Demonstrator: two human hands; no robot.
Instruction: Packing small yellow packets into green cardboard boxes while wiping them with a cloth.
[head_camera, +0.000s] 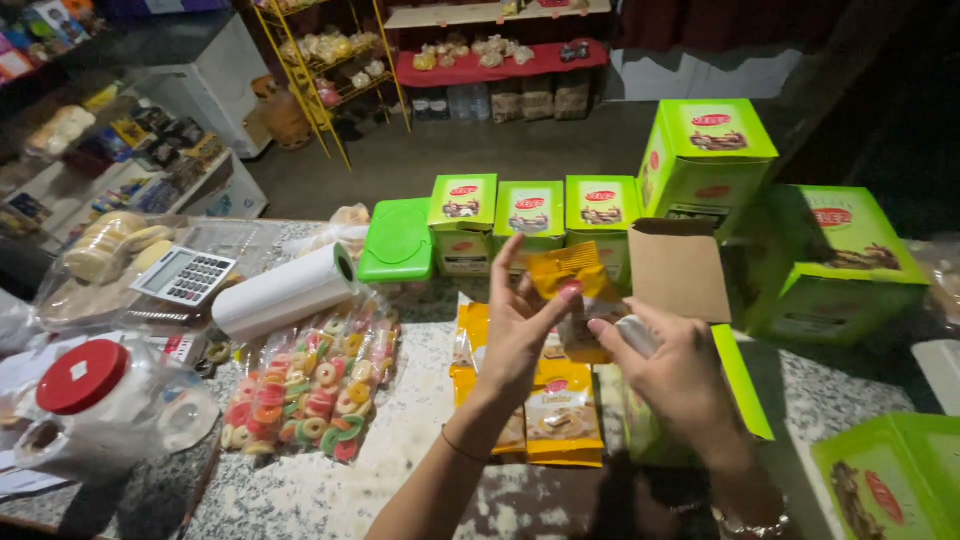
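Head view looks down on a speckled stone counter in a dim shop. Left hand is raised with its fingers spread upward, and its thumb and forefinger pinch a small yellow snack packet by its lower edge — the packet stands above and just right of the palm. Right hand sits just beside it, lower and to the right, its fingers curled toward the packet; whether they actually touch it is hard to tell in this light. Under the right hand is an open green carton with its brown cardboard flap standing up behind the knuckles.

More yellow packets lie flat on the counter below both hands. Behind them stands a row of closed green boxes, with a larger one to the right. To the left lie bags of coloured ring sweets, a white paper roll, a calculator and a red-lidded plastic jar.
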